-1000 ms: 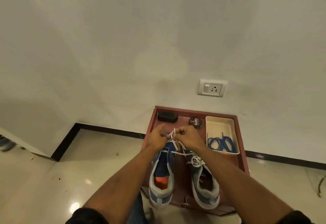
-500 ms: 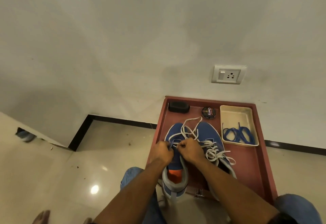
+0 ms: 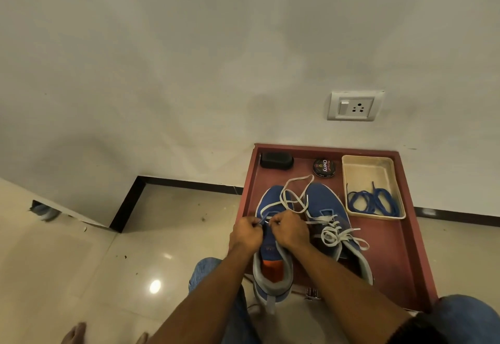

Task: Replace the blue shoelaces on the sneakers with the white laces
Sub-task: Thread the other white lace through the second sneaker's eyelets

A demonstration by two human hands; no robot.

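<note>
Two blue sneakers stand on a red-brown tray (image 3: 411, 249). The left sneaker (image 3: 272, 270) has a white lace (image 3: 293, 195) partly threaded, its loose ends looping over both toes. My left hand (image 3: 244, 232) and my right hand (image 3: 290, 230) meet over its eyelets, each pinching the white lace. The right sneaker (image 3: 328, 208) carries a white lace tied in a bow (image 3: 335, 232). The blue laces (image 3: 372, 203) lie coiled in a cream tray (image 3: 365, 166) at the back right.
A black brush (image 3: 276, 160) and a round polish tin (image 3: 324, 167) sit at the tray's back. Behind is a white wall with a socket (image 3: 355, 106). Glossy floor tiles lie to the left. My knees in jeans (image 3: 470, 316) flank the tray.
A second ago my hands held the lace up near the toes. They came down toward me onto the left sneaker's eyelets, and the lace ends dropped over the toes. The view has shifted.
</note>
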